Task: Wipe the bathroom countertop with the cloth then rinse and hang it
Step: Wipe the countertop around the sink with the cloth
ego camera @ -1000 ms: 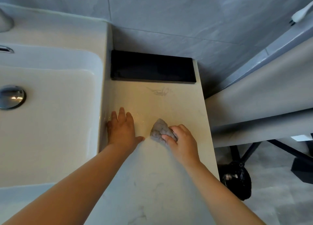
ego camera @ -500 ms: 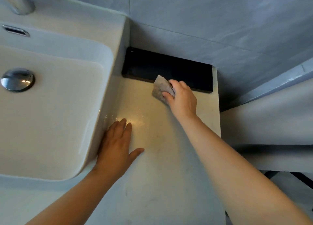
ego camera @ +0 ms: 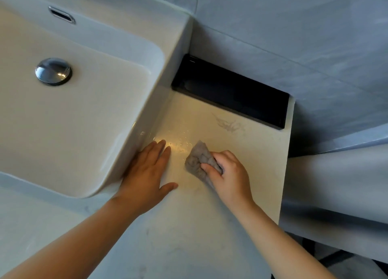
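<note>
2 hands on the pale worktop (ego camera: 247,153): right hand (ego camera: 230,173), fingers curled and pinching the bunched grey cloth (ego camera: 199,159) flat for wiping; left hand (ego camera: 147,169), fingers together, laid flat beside the sink (ego camera: 117,144), apparently for bracing.

A black tray (ego camera: 231,94) is lying against the tiled wall (ego camera: 294,37), beside a white sink (ego camera: 126,54) with a chrome drain plug (ego camera: 53,71).

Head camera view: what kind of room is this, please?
Most likely a bathroom. A white ceramic washbasin with a round chrome drain plug is set into a pale marbled stone countertop, and large grey tiles cover the wall behind it.
</note>
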